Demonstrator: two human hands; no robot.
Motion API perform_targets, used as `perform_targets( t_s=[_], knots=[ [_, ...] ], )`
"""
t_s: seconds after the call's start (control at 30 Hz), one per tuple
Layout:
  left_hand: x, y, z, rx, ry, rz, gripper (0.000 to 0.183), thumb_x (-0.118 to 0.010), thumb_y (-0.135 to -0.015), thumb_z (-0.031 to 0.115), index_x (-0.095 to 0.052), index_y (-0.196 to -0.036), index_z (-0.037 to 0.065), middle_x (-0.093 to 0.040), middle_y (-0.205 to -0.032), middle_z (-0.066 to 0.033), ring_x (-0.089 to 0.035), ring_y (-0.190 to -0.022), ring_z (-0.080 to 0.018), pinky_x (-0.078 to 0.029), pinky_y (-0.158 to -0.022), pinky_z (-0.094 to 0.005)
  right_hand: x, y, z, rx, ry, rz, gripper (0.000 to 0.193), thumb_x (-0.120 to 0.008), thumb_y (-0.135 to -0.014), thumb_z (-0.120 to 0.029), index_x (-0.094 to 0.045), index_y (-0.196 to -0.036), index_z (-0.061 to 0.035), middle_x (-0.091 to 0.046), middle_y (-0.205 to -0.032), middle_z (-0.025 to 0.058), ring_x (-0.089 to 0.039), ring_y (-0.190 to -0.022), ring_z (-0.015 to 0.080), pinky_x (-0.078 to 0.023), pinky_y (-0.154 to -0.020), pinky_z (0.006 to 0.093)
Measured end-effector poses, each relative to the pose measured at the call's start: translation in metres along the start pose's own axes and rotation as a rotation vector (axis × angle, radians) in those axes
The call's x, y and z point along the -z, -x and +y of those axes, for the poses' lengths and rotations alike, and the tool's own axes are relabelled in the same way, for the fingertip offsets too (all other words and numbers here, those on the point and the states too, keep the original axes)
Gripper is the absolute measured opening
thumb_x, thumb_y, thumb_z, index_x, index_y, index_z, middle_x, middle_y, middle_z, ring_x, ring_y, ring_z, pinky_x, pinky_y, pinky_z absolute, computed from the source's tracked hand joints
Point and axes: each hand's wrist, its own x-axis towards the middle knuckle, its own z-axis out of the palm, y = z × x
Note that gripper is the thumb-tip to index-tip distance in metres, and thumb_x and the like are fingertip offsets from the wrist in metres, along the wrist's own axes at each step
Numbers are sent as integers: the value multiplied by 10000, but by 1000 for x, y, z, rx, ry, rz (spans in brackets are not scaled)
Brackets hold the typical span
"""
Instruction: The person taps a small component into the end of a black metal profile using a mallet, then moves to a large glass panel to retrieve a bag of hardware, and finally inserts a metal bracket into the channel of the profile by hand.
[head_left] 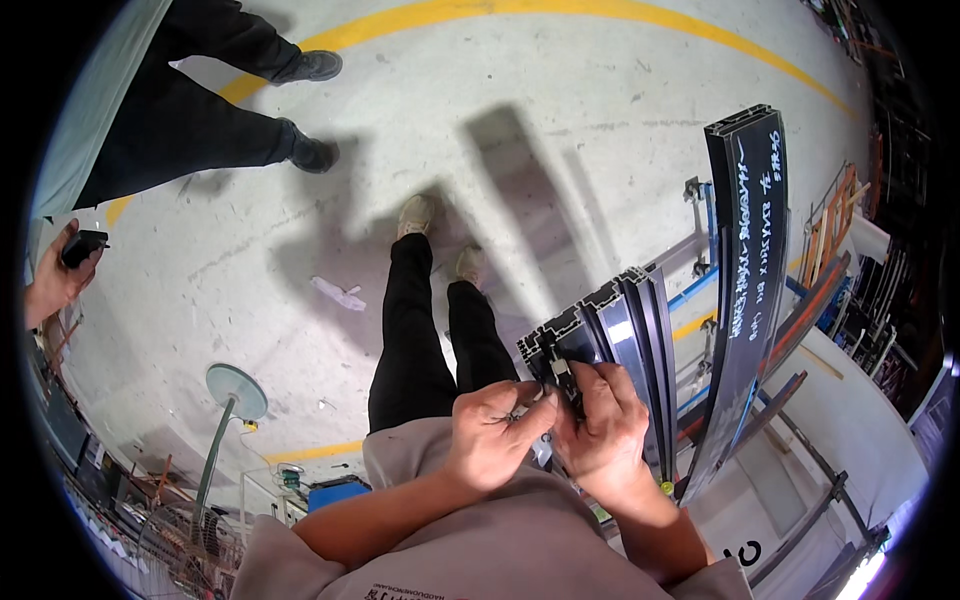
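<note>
Close together in front of my body, both hands work beside the cut end of a dark aluminium profile (628,330). My right hand (607,425) is closed around a small black fitting with a silvery part (561,374), held against the profile's near corner. The fingertips of my left hand (492,428) are pinched together just left of that fitting. Whatever lies between those fingertips is too small and too covered to name.
A long dark profile (745,270) with handwriting on it stands at the right on a rack with blue bars (692,290). At the left another person (180,120) holds a small black object (86,247). A fan stand (236,392) and a scrap (338,294) are on the floor side.
</note>
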Motion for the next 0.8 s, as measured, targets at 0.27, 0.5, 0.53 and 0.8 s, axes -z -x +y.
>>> perform_targets(
  t_s=[0.27,0.5,0.53,0.8],
  knots=[
    [-1,-6,-17,43,-25,-54,99,-713,-924,31,-709,-857,-41,-674,-761,-56,-606,-695,-93,-483,-621,-255,14,-10,-1,-212,-183,-103,438,-771,-784,-55,-622,-1187,30,-670,-1000,233,-685,-809,415,-575,-710,441],
    [8,-11,-7,-79,-46,175,190,-775,-835,6,-667,-983,-43,-654,-793,-79,-587,-675,-97,-491,-623,-247,-1,5,8,-71,-117,6,342,-768,-795,-49,-624,-1100,2,-646,-1015,229,-676,-772,404,-562,-647,445],
    [10,-17,-8,-106,-88,183,230,-772,-836,0,-666,-1035,-42,-664,-820,-78,-593,-691,-94,-496,-633,-246,-2,1,8,-35,-89,19,343,-766,-798,-54,-622,-1104,1,-644,-1019,228,-676,-771,403,-560,-642,448],
    [19,-23,-25,63,313,-165,367,-650,-954,-17,-595,-1314,-64,-690,-1054,-39,-616,-947,-82,-517,-856,-249,-6,-10,-1,27,-21,35,298,-752,-788,-16,-621,-1055,12,-653,-944,218,-665,-735,386,-550,-647,422]
  ],
)
